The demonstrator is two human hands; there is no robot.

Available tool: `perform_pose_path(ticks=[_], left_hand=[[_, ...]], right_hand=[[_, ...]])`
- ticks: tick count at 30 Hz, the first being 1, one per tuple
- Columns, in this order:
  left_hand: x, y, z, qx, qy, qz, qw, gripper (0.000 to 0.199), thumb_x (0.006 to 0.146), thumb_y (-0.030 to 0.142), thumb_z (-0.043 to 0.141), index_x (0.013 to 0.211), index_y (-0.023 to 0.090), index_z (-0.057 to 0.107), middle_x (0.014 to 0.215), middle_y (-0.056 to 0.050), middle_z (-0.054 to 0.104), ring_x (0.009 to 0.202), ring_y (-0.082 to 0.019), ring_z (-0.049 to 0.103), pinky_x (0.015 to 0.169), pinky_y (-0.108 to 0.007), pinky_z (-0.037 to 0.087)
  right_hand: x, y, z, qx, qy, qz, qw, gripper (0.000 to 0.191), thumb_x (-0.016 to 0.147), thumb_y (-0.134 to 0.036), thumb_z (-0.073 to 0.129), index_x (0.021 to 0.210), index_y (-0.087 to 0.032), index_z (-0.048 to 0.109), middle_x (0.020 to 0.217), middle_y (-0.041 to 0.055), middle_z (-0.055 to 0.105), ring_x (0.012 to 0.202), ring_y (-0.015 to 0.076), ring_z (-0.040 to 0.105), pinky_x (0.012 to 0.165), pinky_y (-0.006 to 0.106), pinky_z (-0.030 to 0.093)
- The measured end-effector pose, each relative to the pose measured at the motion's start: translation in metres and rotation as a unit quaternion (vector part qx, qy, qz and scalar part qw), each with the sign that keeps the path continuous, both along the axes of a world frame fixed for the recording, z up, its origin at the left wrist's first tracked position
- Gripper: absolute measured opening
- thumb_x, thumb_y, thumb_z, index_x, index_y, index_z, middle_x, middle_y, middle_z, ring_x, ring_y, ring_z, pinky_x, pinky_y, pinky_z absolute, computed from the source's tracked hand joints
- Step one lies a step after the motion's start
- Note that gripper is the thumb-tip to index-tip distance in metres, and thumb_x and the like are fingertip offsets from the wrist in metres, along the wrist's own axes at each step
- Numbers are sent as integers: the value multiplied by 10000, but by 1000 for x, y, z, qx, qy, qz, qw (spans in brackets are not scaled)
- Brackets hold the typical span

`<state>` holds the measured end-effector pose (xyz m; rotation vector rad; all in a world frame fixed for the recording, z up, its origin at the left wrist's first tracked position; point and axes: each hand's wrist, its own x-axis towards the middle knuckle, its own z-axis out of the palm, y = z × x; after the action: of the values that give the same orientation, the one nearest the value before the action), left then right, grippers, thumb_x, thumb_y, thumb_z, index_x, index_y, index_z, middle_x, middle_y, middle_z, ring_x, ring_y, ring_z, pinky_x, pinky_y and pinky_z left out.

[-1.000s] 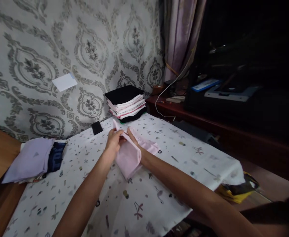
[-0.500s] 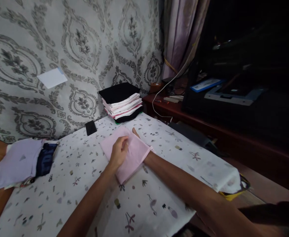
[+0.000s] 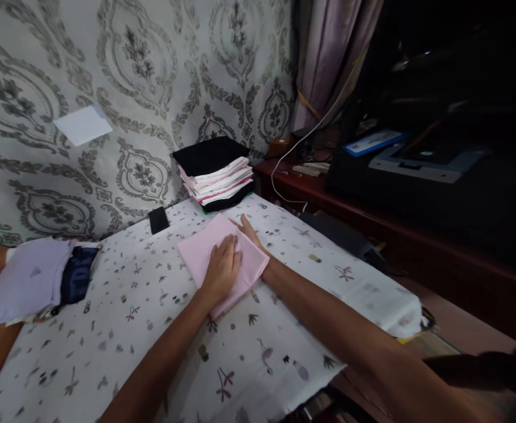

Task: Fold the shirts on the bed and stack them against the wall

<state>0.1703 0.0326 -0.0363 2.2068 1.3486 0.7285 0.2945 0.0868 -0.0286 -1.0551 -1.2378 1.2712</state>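
Observation:
A folded pink garment (image 3: pixel 200 249) lies on the patterned white sheet in front of me. My left hand (image 3: pixel 225 267) presses on top of it, palm down, fingers stretched out flat. Along the garment's right edge rests my right hand (image 3: pixel 249 232), fingers extended; part of it is hidden by the cloth. Beyond the garment, against the wall, stands a stack of folded clothes (image 3: pixel 218 179), black on top with white and pink layers below.
A black phone (image 3: pixel 158 220) lies near the wall. At the left, a lilac garment (image 3: pixel 29 282) and a dark blue one (image 3: pixel 79 273) sit at the sheet's edge. A reddish wooden stand (image 3: pixel 350 205) with a white cable (image 3: pixel 290 155) runs along the right.
My left hand has gone from curled to flat on the garment. My right hand has moved from beneath the cloth to its right edge. The garment now lies flatter.

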Motion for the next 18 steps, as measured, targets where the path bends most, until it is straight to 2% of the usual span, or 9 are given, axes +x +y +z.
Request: perform_pose_path(ticks=[3,5,7,9,11,13,15,18], left_hand=[[1,-3,-3,11,23,-5,1000,526,1005,365,361,1500,194,405,1598,-157,374,1515,-262,274,1244,-524,110],[2,-3,-5,21,34,-7,999,522,995,369,391,1486,191,421,1589,-165,388,1511,-271,282,1242,-535,106],[0,-2,-6,23,33,-12,999,516,989,373,413,1471,190,439,1577,-162,410,1504,-279,297,1242,-534,126],[-5,0,-3,28,17,-32,999,492,983,370,427,1439,192,481,1534,-157,472,1461,-287,376,1225,-509,221],[-15,4,1,45,5,-58,997,443,987,355,414,1373,189,553,1443,-158,567,1365,-292,497,1169,-470,343],[-30,9,5,62,14,-73,995,415,994,338,388,1310,186,610,1367,-162,624,1299,-292,554,1133,-447,388],[-46,17,6,54,47,-70,995,428,994,327,380,1336,188,596,1418,-156,590,1365,-291,496,1173,-462,325],[-70,37,2,3,110,-49,993,504,982,340,404,1463,203,473,1576,-125,423,1495,-266,315,1233,-497,164]], right_hand=[[15,16,-1,-47,41,4,998,678,1008,-540,79,1409,-167,480,1194,145,692,1081,254,690,957,477,519],[27,23,-1,-48,42,-14,998,570,1009,-487,223,1460,-205,431,1350,140,621,1226,240,622,1031,479,477],[34,22,2,-7,-4,-30,1000,549,967,-466,408,1457,-222,449,1468,120,538,1359,236,507,1114,475,403],[34,14,6,75,-110,-13,991,575,923,-482,510,1435,-223,495,1500,105,514,1397,254,455,1154,486,351],[23,3,9,159,-236,31,958,607,928,-523,498,1451,-215,497,1507,113,511,1406,277,441,1168,504,328],[6,-8,7,196,-333,70,920,651,967,-546,411,1504,-179,435,1536,142,473,1452,289,380,1193,516,278],[-10,-16,0,188,-409,79,889,687,996,-553,325,1531,-126,383,1557,180,433,1492,302,308,1211,539,216],[-23,-19,-16,178,-485,63,854,701,1007,-568,274,1521,-107,390,1566,203,410,1506,317,271,1216,568,157]])
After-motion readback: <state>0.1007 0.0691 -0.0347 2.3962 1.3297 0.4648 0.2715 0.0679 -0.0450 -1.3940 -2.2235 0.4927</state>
